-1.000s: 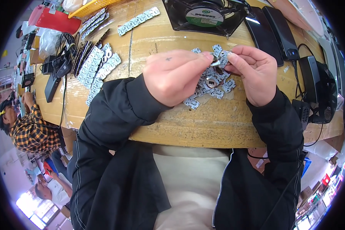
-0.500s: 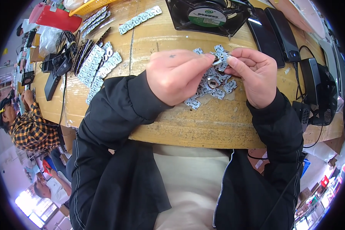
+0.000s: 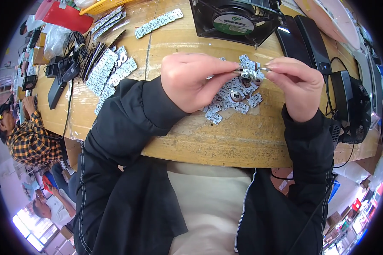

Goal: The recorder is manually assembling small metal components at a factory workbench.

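Head view is being filled, at its largest, by the round-edged pale wooden table (image 3: 225, 144), over which two black jacket sleeves are being stretched from the lower edge. At the far edge a square black cooling fan with a green round label (image 3: 236, 19) is being kept, with a flat black box (image 3: 310, 40) just beside it on the right. On the left part of the table, long strips of small white circuit boards (image 3: 108, 70) are being laid out in rows, near a tangle of black cables and adapters (image 3: 66, 68). Between the hands, a loose pile of small white square circuit pieces (image 3: 234, 100) is being left on the wood.

One small white circuit piece (image 3: 250, 74) is being held just above that pile. It is being pinched by the left hand (image 3: 191, 83) from its left side, thumb and forefinger pressed together on it, and by the right hand (image 3: 300, 87) from its right side, fingertips likewise closed on it.
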### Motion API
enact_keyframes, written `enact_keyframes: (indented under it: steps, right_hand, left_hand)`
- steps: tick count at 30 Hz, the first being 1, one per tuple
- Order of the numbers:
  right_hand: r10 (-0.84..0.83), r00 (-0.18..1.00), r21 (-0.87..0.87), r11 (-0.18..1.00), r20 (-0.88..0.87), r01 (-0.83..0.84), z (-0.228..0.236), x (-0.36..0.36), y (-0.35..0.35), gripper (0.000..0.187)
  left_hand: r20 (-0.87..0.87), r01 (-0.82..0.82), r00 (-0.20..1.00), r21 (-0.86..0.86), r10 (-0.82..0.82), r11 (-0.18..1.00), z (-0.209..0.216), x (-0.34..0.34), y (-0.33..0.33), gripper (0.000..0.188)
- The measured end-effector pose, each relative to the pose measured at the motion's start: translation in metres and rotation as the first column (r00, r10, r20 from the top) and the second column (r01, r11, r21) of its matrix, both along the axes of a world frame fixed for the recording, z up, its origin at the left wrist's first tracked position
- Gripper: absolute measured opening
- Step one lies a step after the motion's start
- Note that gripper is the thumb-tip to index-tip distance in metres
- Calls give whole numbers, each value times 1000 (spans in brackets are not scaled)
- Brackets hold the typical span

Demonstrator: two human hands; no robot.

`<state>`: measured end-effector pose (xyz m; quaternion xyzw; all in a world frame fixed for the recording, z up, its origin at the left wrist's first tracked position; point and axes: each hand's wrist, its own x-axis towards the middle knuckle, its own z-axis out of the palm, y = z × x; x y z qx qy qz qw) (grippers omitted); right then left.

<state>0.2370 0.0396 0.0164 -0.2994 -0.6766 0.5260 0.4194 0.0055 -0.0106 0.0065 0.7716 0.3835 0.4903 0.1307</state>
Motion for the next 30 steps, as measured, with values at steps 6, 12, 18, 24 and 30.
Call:
enact_keyframes:
  steps: [6,12,18,24,30]
  right_hand:
    - [108,989,93,989,96,-117,1,-13,-12,19]
    - [16,990,209,977,138,-45,-7,-16,-15,15]
    - [11,1000,-191,982,-12,-13,-5,-17,-16,13]
    - [1,987,-367,928,-163,-61,-20,-16,-8,12]
    - [-52,988,-404,915,-148,-12,-20,-19,-7,14]
  left_hand:
    - [9,71,997,-38,-70,997,-1,4,-4,20]
    - [77,23,997,-223,-6,974,3,11,-8,18]
    - [366,206,930,-541,7,815,5,16,-11,17]
    - [829,739,507,-559,236,376,-2,7,-4,25]
    - [862,813,384,-486,333,320,-4,6,-1,25]
